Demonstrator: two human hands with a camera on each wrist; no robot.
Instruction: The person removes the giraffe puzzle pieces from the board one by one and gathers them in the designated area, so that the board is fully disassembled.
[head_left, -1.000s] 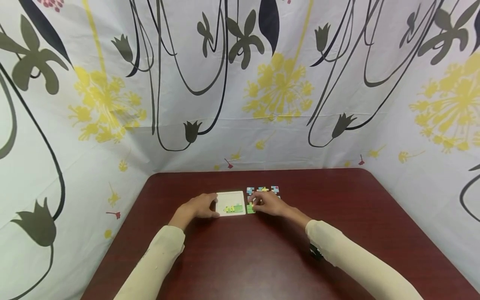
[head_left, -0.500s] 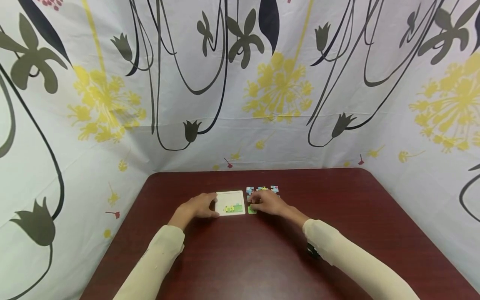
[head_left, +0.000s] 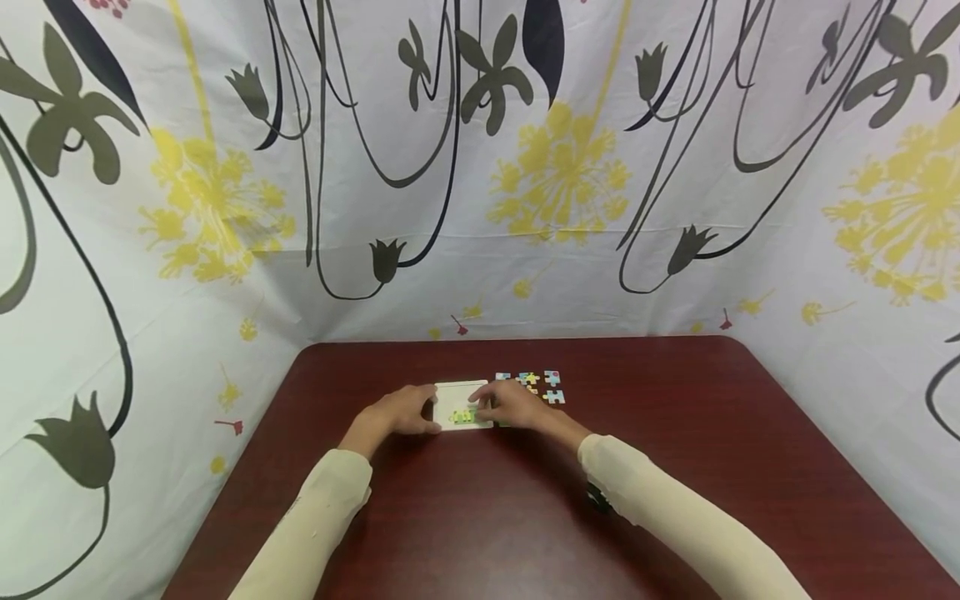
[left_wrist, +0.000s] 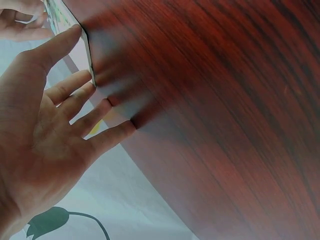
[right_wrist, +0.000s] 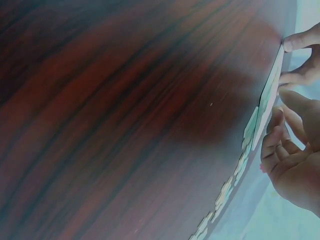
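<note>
A white puzzle tray lies on the table, with yellow-green pieces set along its near side. My left hand holds the tray's left edge. In the left wrist view, its thumb is at the near corner and its fingertips are along the side. My right hand is over the tray's right part, thumb and index fingertips close together. Whether a piece is between them is hidden. Under that hand, a green puzzle piece shows beside the tray.
Several loose jigsaw pieces lie right of the tray, partly covered by the right hand. The dark red table reaches back to a flower-printed cloth hanging behind it.
My right hand has moved left from the loose pieces to over the tray's right part, uncovering some pieces behind it. My left hand keeps its place on the tray.
</note>
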